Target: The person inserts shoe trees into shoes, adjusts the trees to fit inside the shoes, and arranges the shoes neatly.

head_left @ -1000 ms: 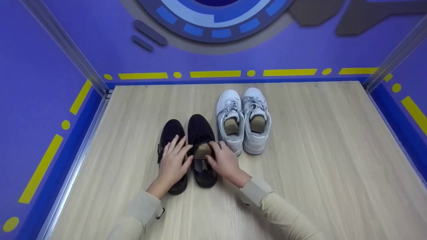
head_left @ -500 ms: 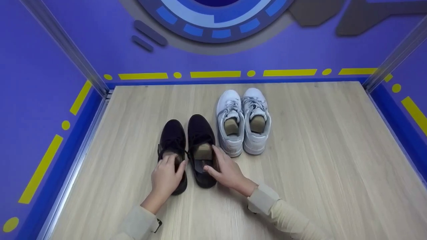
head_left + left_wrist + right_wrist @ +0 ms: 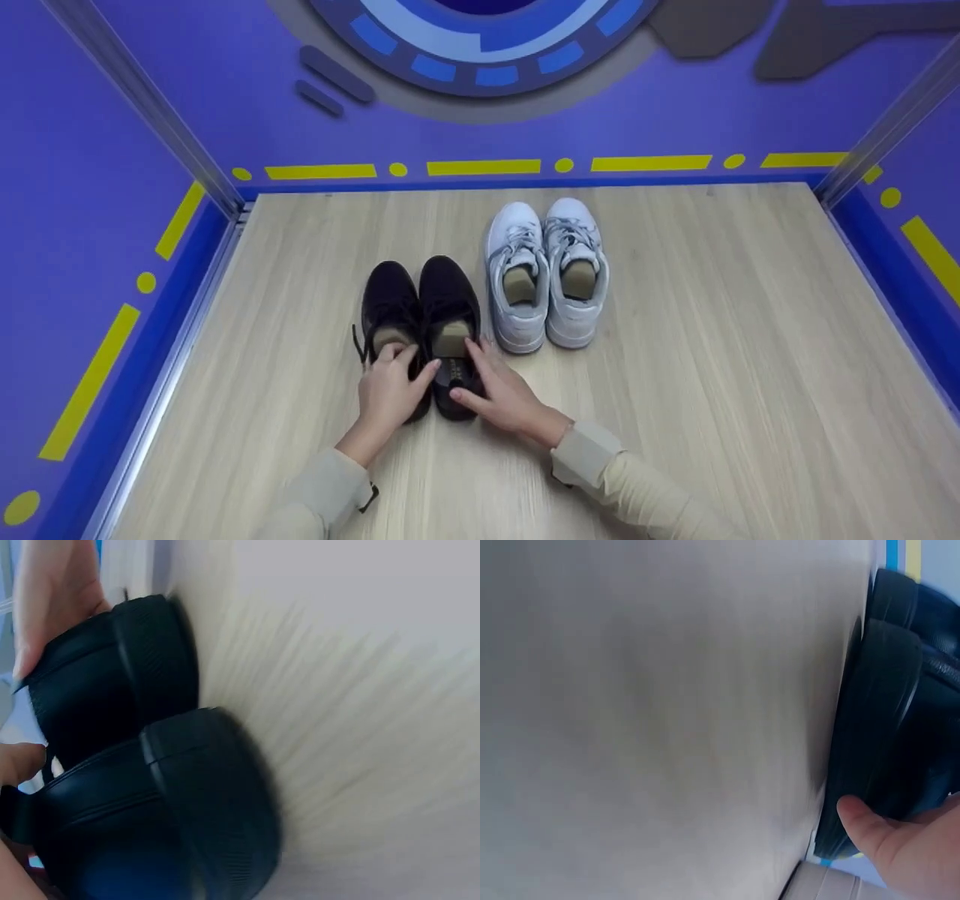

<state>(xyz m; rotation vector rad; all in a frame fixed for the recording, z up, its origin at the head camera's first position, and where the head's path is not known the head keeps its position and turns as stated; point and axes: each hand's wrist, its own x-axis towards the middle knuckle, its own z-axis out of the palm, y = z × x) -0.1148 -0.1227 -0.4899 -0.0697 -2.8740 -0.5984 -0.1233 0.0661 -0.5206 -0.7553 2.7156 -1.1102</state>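
Two black lace-up shoes stand side by side on the wooden board, toes pointing away from me. My left hand (image 3: 390, 390) grips the left shoe (image 3: 390, 289), its fingers in the opening and its thumb at the inner side. In the left wrist view that shoe's heel (image 3: 232, 802) is the nearer one, with the right shoe's heel (image 3: 157, 652) beside it. My right hand (image 3: 510, 390) lies with mostly straight fingers along the outer side of the right shoe (image 3: 448, 285), thumb over its rim. A fingertip (image 3: 855, 814) presses near the sole in the right wrist view.
A pair of white sneakers with grey laces, the left one (image 3: 517, 326) and the right one (image 3: 577, 326), stands just right of the black pair. The pale wooden board (image 3: 735, 360) is bounded by a purple back wall (image 3: 480, 139) and side walls.
The left black shoe has moved right and slightly forward, narrowing the gap to the right shoe. My left hand has moved from atop that shoe to its opening; my right hand remains at the right shoe.
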